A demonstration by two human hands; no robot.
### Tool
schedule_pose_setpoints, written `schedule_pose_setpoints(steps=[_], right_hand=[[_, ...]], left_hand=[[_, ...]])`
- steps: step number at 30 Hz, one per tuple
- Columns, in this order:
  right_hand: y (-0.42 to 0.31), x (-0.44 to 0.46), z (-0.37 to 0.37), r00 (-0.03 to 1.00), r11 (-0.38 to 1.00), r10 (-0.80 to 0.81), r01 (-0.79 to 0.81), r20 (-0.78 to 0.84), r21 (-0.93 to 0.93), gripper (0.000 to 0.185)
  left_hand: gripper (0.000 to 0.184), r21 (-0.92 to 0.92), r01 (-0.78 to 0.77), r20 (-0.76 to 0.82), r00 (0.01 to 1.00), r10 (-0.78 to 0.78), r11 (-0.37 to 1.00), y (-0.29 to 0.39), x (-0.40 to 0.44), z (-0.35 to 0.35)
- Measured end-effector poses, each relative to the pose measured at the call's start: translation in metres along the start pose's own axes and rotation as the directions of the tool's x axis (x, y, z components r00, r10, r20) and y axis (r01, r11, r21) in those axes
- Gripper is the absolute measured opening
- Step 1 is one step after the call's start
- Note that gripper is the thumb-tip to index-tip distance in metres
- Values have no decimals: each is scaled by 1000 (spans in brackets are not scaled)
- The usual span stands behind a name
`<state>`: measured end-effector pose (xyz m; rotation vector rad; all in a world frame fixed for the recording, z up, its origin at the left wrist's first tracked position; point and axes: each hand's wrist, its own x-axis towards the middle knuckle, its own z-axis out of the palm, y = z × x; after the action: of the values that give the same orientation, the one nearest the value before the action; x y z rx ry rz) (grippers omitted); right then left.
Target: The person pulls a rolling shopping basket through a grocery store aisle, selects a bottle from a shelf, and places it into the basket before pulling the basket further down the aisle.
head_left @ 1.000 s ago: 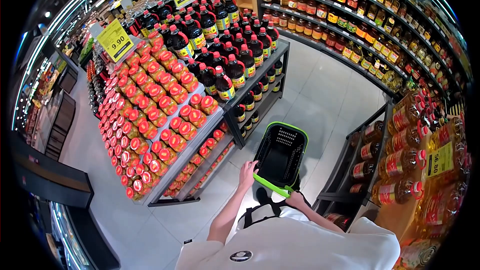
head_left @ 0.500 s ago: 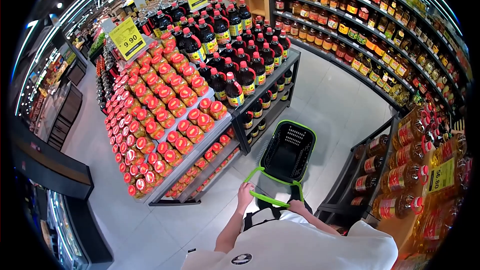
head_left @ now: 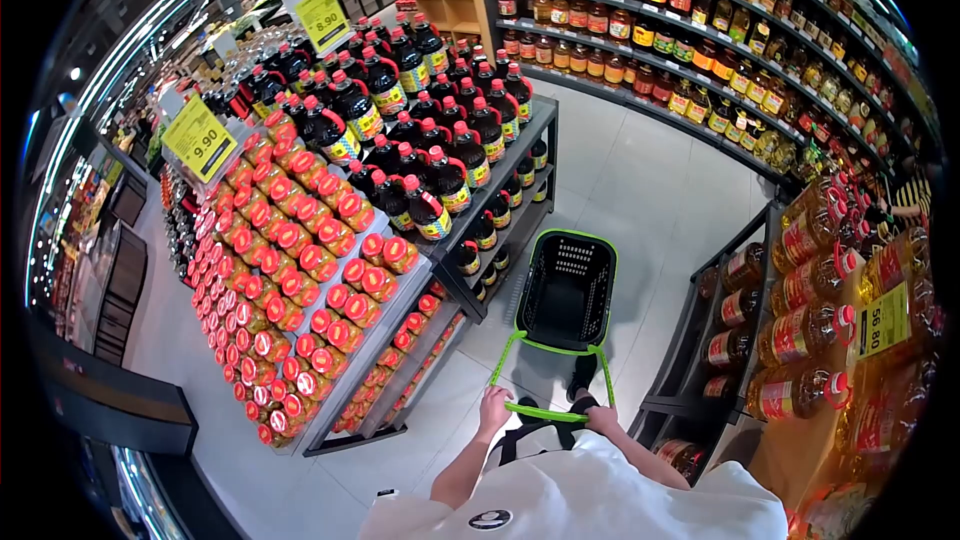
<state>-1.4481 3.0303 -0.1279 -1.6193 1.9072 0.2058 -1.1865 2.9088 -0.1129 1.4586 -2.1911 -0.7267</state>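
Note:
A black shopping basket (head_left: 567,328) with a green rim stands on the floor ahead of me, and no goods show inside it. Its long green handle (head_left: 545,413) reaches back to my waist. My left hand (head_left: 494,408) is closed round the left corner of that handle. At the right corner, my right hand (head_left: 603,421) grips it too, fingers partly hidden. Left of the basket rises a display of red-lidded jars (head_left: 290,237), with dark bottles with red caps (head_left: 430,212) beside it.
Shelves of jars and bottles (head_left: 640,35) curve along the back right. Large oil bottles (head_left: 800,337) stand close on my right, with a yellow price tag (head_left: 884,320). Pale floor tiles (head_left: 640,160) run between the displays. A dark freezer case (head_left: 130,400) is at the lower left.
The basket now points straighter ahead, its handle more level between my hands. The surrounding displays have shifted left and slightly down in view. Both hands keep hold of the handle.

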Motion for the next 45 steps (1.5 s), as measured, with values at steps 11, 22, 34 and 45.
schedule_pose_setpoints(steps=[11,22,34,45], right_hand=[[41,34,-50,984,983,147,-157,99,100,26],[113,123,-97,991,989,-31,12,128,148,27],[121,168,-161,987,985,-15,-13,163,170,34],[108,218,-201,979,975,39,-81,201,207,31]], left_hand=[[14,63,-48,201,979,34,997,17,56,32],[18,80,-74,216,975,56,994,29,148,76],[7,71,86,210,973,-99,994,68,256,66],[6,41,-82,197,978,73,996,71,344,39]])
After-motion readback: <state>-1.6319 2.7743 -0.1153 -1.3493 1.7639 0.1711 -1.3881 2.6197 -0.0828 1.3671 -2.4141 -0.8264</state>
